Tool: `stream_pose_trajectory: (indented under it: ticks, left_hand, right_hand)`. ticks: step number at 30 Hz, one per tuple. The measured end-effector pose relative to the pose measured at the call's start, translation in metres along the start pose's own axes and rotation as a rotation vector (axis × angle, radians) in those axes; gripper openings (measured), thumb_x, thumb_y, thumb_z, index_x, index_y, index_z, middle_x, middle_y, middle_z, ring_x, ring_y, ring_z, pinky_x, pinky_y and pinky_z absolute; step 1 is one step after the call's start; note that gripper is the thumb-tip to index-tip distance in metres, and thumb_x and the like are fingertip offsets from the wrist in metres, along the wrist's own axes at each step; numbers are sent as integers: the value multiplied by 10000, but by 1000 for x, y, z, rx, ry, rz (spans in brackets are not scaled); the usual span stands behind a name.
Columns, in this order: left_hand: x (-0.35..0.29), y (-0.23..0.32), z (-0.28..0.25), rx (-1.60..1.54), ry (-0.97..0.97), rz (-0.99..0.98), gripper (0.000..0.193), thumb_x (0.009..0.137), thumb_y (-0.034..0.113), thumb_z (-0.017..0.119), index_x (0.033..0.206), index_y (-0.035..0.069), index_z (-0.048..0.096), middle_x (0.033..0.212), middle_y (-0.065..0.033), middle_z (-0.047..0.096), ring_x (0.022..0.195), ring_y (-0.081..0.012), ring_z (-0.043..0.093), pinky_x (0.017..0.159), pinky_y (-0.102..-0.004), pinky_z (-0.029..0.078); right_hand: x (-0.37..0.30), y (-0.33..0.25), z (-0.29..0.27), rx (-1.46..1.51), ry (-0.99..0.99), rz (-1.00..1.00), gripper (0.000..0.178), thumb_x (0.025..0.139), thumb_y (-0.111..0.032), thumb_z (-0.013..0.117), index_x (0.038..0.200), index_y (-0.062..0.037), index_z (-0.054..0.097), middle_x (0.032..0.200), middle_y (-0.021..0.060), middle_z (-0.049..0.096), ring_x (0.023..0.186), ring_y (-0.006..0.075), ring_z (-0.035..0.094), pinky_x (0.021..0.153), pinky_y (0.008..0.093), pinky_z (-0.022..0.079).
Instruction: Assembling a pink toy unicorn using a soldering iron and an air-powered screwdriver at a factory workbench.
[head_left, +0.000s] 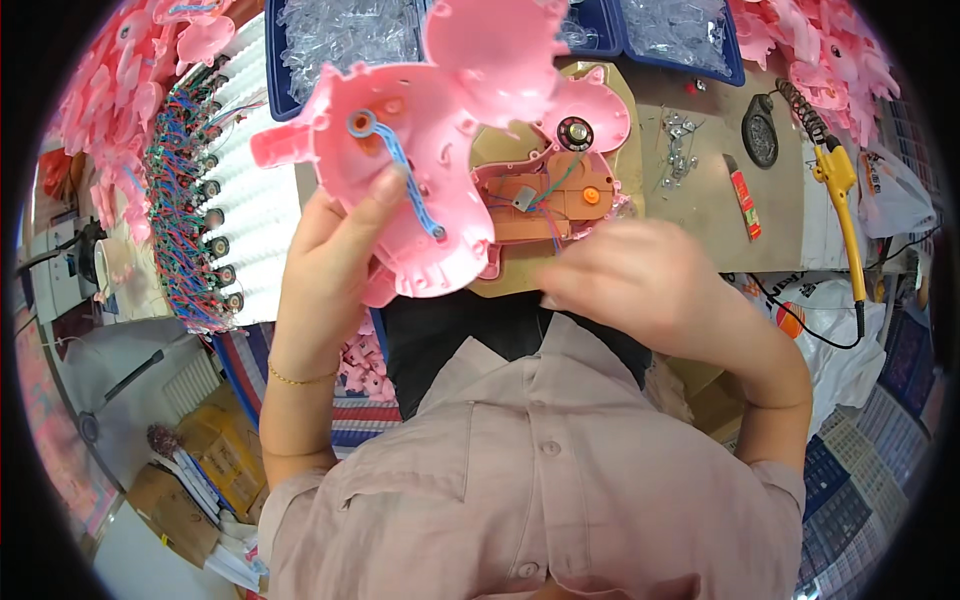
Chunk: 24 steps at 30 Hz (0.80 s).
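Note:
My left hand point(335, 230) is closed on a pink plastic toy shell half point(455, 190), its hollow inside turned up. The thumb lies against a blue lever point(412, 190) inside the shell; the lever's ring end sits around a post. Beside it on the work board lies the matching pink shell half point(607, 112). That half holds an orange-brown gearbox point(515, 230) with thin wires and a round black speaker point(575, 133). My right hand point(640, 280), smeared by motion, hovers at the near right of the gearbox; whether its fingers hold anything is unclear.
Blue bins point(735, 70) of clear plastic parts stand at the back. Wired speakers point(215, 220) line the white foam at left. Pink shells point(840, 60) pile up in both far corners. On the right are loose small metal parts point(680, 150), a red-handled cutter point(742, 200) and a yellow soldering iron point(840, 180).

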<state>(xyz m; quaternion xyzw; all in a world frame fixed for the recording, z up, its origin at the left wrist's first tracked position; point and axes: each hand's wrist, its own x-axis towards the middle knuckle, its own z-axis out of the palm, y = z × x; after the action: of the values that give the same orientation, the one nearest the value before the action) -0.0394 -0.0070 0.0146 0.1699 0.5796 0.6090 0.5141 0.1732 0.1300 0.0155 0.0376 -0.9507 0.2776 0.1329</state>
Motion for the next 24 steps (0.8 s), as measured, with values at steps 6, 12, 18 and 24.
stream_pose_trajectory:
  ticks: [6, 12, 18, 24]
  left_hand:
    - [0, -15, 12, 11, -66, 46, 372, 918, 140, 621, 1229, -33, 516, 1090, -62, 624, 954, -108, 609, 833, -272, 499]
    - [-8, -20, 32, 417, 40, 208, 346, 799, 49, 665, 1111, -57, 561, 983, -94, 669, 865, -118, 630, 770, -276, 509]
    - [-14, -31, 45, 506, 105, 325, 303, 788, 58, 684, 1054, -63, 600, 884, -92, 680, 785, -119, 633, 710, -279, 520]
    - [-11, -39, 47, 484, 110, 442, 281, 766, 54, 704, 1012, -55, 624, 873, -101, 684, 757, -113, 635, 690, -272, 517]
  right_hand:
    - [15, 7, 9, 567, 275, 384, 132, 816, -7, 686, 938, 30, 651, 857, 70, 626, 712, 89, 570, 571, 229, 439]
    - [21, -4, 13, 423, 452, 416, 128, 806, 38, 643, 928, 1, 653, 880, 77, 555, 698, 141, 531, 578, 244, 418]
    - [37, -18, 22, -221, 477, 291, 220, 643, 2, 738, 845, -42, 663, 794, 46, 536, 675, 221, 517, 597, 358, 390]
    - [33, -15, 32, -29, 615, 460, 200, 636, -8, 748, 808, -51, 658, 740, 53, 543, 681, 225, 524, 620, 341, 404]
